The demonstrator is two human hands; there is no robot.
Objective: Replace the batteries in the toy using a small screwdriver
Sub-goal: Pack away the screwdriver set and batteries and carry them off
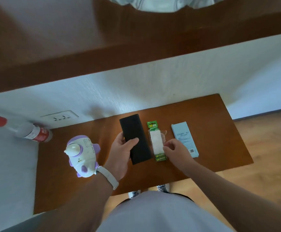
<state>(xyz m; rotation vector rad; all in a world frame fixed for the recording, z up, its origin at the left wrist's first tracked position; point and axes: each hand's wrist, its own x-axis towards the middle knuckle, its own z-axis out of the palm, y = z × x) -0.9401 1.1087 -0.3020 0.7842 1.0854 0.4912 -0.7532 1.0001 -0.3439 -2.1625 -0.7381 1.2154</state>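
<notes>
The left hand [122, 153] curls round the black case [136, 139] at the middle of the desk [220, 139], thumb on top, probably steadying it to open. The right hand [174, 152] pinches the battery pack [156, 141] just beside it. The toy [82, 153] stands by the desk's left edge.

Soft, dimmish daylight, shadows faint, a pale sheen on the desk [203, 123] at its far edge. Wide-angle bending curves the frame edges, and everything reads slightly soft, blurriest at the far top.
</notes>
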